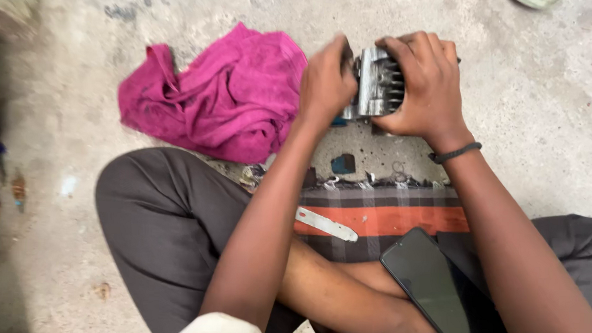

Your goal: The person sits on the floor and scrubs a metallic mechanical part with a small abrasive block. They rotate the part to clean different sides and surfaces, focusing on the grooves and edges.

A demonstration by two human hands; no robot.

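Observation:
A grey metal engine part with cooling fins (376, 83) stands on the concrete floor in front of my crossed legs. My right hand (430, 82) wraps over its right side and top. At its left side my left hand (326, 83) is closed and blurred, with something dark at the fingers that I cannot make out. A black band sits on my right wrist.
A crumpled magenta cloth (222, 95) lies on the floor to the left. A striped cloth (381, 215) covers my lap, with a flat white strip (327, 224) and a black phone (428, 281) on it. A small dark piece (343, 163) lies on the floor.

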